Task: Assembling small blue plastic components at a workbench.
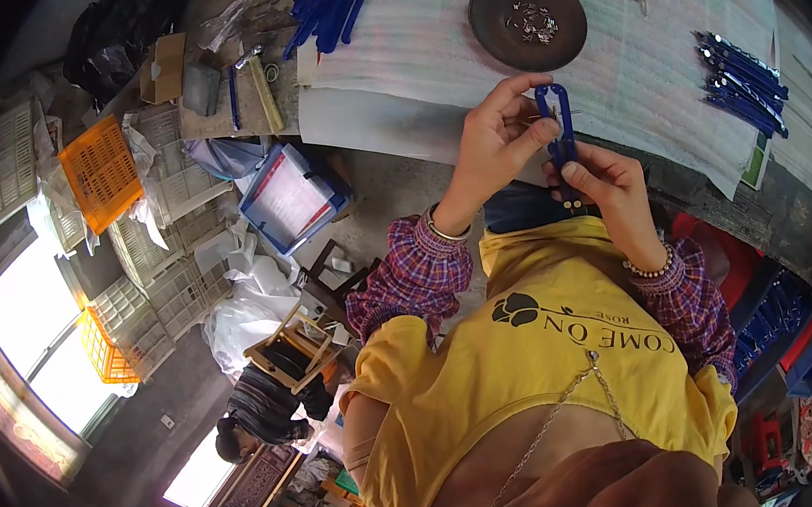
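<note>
Left fingers (517, 86), right fingers (588, 178) gripping slim, round-ended blue piece (566, 123); beyond, round dark dish (497, 18) holding small shiny bits (536, 25).

Dark lettering (624, 335) on yellow top (474, 385)

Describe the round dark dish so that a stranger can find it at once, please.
Find the white-covered worktable. On it, just beyond the left hand, lies a dark dish with small metal pieces. Its round shape sets it apart from the slender blue parts at both sides.
</note>
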Tool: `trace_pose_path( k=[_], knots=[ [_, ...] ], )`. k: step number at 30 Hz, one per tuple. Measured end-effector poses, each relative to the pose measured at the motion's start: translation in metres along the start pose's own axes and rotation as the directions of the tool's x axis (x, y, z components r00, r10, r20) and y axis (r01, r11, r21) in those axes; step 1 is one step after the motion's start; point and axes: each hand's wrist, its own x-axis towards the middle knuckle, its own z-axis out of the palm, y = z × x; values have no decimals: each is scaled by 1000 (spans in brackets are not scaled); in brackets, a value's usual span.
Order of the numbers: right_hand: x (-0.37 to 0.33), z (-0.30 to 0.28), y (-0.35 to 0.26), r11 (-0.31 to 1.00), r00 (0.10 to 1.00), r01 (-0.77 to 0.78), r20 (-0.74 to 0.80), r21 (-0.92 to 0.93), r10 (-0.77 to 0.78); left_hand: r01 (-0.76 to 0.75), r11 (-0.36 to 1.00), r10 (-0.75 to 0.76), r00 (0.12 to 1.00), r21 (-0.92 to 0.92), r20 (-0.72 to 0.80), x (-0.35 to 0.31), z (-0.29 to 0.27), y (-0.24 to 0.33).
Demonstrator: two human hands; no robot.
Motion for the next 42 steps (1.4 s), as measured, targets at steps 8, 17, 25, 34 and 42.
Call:
trace_pose_path(
  k=[8, 17, 25, 34, 42],
  knots=[
    [4, -17, 7, 869, 966, 259, 93, -422, -243, -58, 998, 58, 998, -13, 9, -5, 1, 4],
    [1, -4, -20, 964, 974, 209, -53, -163, -220, -176, 928, 137, 981, 329, 138, -17, 7, 11],
    [-16, -6, -40, 998, 998, 51, 38, 25, -52, -272, 893, 198, 953, 358, 229, -25, 10, 17],
    [-24, 5, -31, 999, 994, 35, 107, -9, -33, -542, 670, 635, 772, 508, -14, 7, -2, 41],
    [-10, -5, -24, 947, 959, 278, -1, -161, -282, -7, 992, -32, 951, 127, 307, -5, -2, 32]
  ],
)
